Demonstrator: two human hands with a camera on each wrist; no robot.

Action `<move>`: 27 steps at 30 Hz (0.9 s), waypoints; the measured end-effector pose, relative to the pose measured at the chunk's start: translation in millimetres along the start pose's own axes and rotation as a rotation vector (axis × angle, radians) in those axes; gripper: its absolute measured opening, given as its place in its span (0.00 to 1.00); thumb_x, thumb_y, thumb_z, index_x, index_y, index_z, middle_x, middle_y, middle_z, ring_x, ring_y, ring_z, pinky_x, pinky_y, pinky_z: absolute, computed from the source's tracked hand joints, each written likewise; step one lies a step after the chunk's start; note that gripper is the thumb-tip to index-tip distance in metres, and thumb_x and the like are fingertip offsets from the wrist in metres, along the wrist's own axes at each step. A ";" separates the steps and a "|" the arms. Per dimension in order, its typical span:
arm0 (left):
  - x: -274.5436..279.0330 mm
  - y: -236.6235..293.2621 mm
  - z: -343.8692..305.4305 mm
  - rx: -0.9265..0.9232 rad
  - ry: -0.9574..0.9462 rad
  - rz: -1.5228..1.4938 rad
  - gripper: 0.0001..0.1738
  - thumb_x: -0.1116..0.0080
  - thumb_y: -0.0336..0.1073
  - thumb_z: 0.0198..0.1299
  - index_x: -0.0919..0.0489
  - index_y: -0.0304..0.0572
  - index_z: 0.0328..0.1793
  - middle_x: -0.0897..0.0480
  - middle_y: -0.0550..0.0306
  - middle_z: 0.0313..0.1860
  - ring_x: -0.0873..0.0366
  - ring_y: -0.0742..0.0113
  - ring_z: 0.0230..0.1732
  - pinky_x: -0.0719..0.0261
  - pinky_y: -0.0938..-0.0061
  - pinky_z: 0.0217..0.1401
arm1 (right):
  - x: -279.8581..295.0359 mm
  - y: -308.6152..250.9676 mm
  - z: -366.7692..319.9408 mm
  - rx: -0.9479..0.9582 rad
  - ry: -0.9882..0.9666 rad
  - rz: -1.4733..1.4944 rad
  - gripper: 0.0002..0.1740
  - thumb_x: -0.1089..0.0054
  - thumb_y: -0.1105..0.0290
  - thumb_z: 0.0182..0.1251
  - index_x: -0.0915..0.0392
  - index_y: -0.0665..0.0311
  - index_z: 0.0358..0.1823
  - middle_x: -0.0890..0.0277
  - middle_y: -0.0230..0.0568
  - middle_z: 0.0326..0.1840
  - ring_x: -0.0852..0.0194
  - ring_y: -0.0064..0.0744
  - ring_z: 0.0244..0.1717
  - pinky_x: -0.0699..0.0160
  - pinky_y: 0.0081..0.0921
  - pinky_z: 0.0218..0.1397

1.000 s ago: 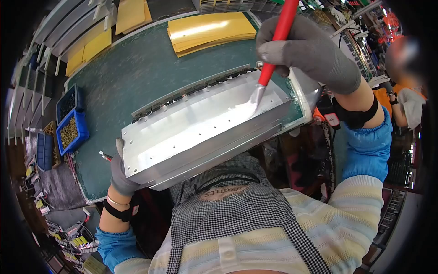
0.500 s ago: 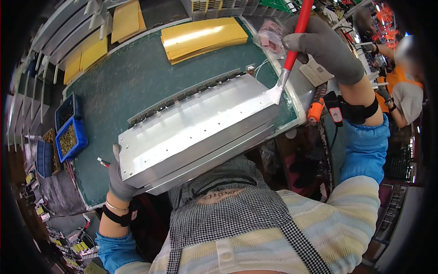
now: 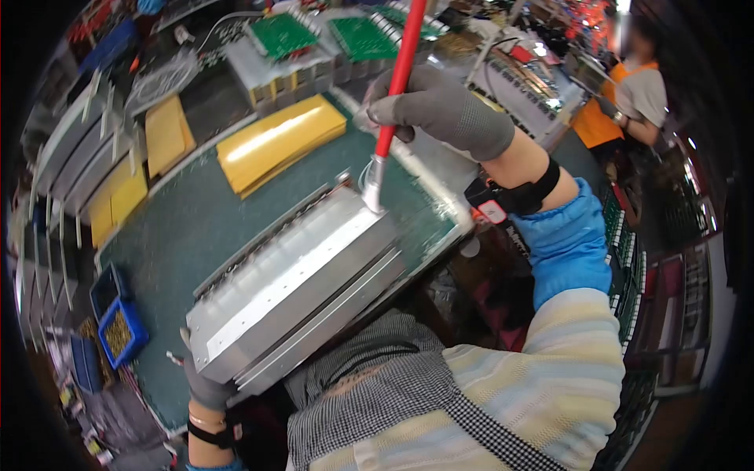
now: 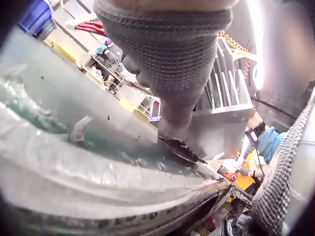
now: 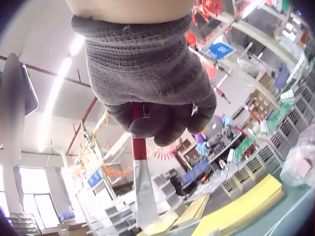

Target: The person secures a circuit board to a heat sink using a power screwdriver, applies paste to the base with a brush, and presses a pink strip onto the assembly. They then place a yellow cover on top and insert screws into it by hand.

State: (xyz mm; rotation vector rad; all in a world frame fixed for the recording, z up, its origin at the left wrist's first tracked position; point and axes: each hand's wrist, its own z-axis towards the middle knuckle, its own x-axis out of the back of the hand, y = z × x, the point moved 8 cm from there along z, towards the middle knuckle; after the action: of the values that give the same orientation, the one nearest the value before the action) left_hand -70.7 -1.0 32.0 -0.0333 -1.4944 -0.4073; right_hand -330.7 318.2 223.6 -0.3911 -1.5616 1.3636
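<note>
At the front edge of the table [image 3: 196, 228], on its green mat: a long metal housing [image 3: 290, 275], laid slantwise, near side out over the edge. Cupped round its near left corner, the left hand [image 3: 206, 385], gloved, holding that end steady. Closed in a fist round the red handle of a scraper [image 3: 395, 86], the right hand [image 3: 444, 110], also gloved, with the blade tip set down on the far right corner of the housing's top face, just beside some thin white wires [image 3: 363, 174].

By the look of it: scraping the top face, with the blade at the very end of the panel. For the next move: a low blade angle, light and even pressure, care not to nick the wires at that corner, and a firm hold at the left end against any slide off the table.

Only in the head view: the whole length of the housing, the stacked yellow sheets [image 3: 275, 145] behind it, a blue bin [image 3: 119, 334] of brass-coloured parts at the left, green circuit boards [image 3: 284, 33] at the back. In the right wrist view: knuckles wrapped tight, red handle and grey blade running down out of the fist, yet no sight of the contact with the metal. In the left wrist view: the glove close up, reaching to the housing's end, much of it blurred, exact finger contact impossible to tell
</note>
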 end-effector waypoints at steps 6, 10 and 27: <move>30.7 9.7 20.6 -0.074 0.168 -0.105 0.35 0.35 0.46 0.48 0.28 0.44 0.65 0.27 0.46 0.64 0.34 0.42 0.68 0.59 0.38 0.77 | 141.5 -15.4 -48.5 0.262 0.531 -0.126 0.12 0.45 0.70 0.67 0.23 0.67 0.49 0.23 0.34 0.31 0.26 0.21 0.33 0.25 0.19 0.39; 3.4 -28.2 14.7 0.243 -0.074 -0.280 0.32 0.30 0.46 0.42 0.23 0.37 0.53 0.18 0.45 0.44 0.20 0.47 0.47 0.26 0.53 0.55 | 268.8 22.6 -109.9 0.137 0.837 -0.674 0.17 0.49 0.74 0.65 0.27 0.58 0.56 0.23 0.37 0.34 0.25 0.23 0.32 0.24 0.22 0.37; -5.7 -44.4 39.9 0.248 -0.138 -0.885 0.50 0.18 0.43 0.35 0.31 0.34 0.65 0.23 0.52 0.59 0.27 0.61 0.60 0.30 0.66 0.64 | 274.7 127.0 -95.4 -0.068 0.914 -1.174 0.09 0.47 0.74 0.59 0.21 0.54 0.39 0.24 0.54 0.44 0.23 0.56 0.43 0.24 0.44 0.46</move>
State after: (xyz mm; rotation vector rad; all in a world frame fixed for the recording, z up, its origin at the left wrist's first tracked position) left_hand -121.6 -30.2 19.9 0.8340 -1.6302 -0.9307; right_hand -423.5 621.7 224.9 -0.0486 -0.7627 0.1286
